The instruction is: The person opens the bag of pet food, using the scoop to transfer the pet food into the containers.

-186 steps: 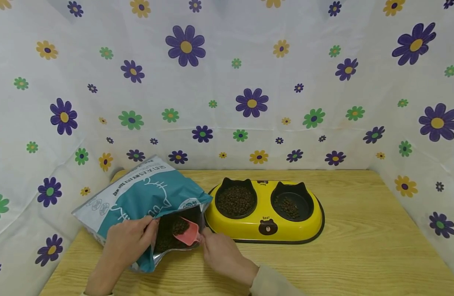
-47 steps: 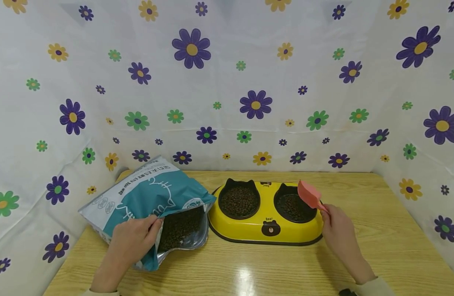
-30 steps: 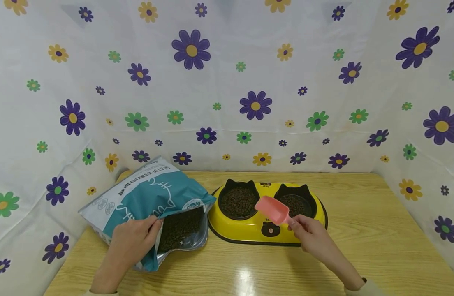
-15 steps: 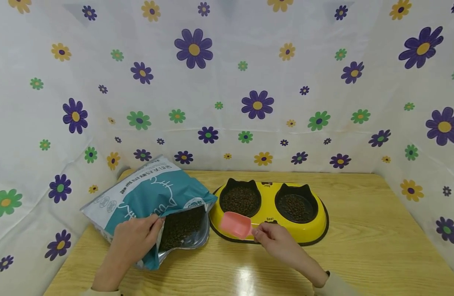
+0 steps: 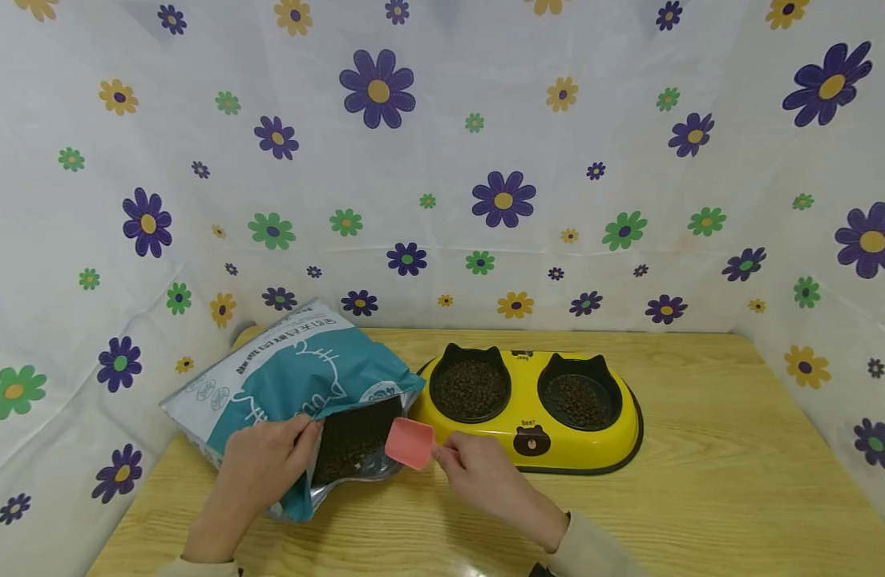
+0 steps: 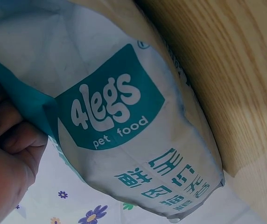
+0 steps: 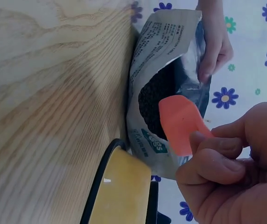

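My left hand (image 5: 268, 465) grips the upper lip of a teal and white pet food bag (image 5: 291, 369), which lies on its side with its mouth open toward me. Dark kibble (image 5: 349, 449) shows inside. In the left wrist view the bag's printed side (image 6: 110, 102) fills the middle, with curled fingers at the left. My right hand (image 5: 489, 481) pinches the handle of a pink scoop (image 5: 410, 443) at the right edge of the bag's mouth. No kibble shows in the scoop. The right wrist view has the scoop (image 7: 182, 123) in front of the opening.
Right of the bag stands a yellow double feeder (image 5: 522, 401) with two black cat-eared bowls. Its left bowl (image 5: 470, 385) holds more kibble than its right bowl (image 5: 579, 393). Behind the wooden table (image 5: 717, 433) hangs a flowered white cloth (image 5: 442, 160).
The scoop left the bag with kibble, was over the right bowl, and has come back left to the bag's mouth without visible kibble. The right bowl's pile looks larger. My left hand kept its grip.
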Demonstrator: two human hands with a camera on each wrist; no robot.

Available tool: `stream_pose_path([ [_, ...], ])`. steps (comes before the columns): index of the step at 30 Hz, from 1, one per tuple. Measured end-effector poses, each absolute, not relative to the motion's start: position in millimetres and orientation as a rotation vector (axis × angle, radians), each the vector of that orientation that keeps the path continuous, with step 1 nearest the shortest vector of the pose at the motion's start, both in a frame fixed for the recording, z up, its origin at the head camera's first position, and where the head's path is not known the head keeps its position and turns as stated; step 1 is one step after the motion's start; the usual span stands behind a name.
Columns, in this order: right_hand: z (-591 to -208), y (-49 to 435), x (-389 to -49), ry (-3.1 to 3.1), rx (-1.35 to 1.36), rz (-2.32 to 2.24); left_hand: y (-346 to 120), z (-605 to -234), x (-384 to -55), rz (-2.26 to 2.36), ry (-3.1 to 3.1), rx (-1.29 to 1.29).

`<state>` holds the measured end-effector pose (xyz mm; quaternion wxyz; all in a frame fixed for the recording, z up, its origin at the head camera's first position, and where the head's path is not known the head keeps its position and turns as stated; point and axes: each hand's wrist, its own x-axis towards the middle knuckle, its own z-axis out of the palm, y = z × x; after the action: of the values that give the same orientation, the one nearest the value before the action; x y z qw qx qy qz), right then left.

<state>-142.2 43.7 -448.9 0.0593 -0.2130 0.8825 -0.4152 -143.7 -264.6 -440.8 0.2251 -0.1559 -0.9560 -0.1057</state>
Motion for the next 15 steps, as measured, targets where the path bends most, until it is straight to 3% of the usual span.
stream_pose_path([
  [7,-447.6,27.5,-144.4,2.835,-0.713,-1.023,-264.3,-440.0,-142.8,-0.301,-2.651,-0.421],
  [15,-452.7,4.6,-135.2,3.236,-0.879,-0.271,-264.9,-441.2,-144.4,-0.288,-2.634,-0.428],
])
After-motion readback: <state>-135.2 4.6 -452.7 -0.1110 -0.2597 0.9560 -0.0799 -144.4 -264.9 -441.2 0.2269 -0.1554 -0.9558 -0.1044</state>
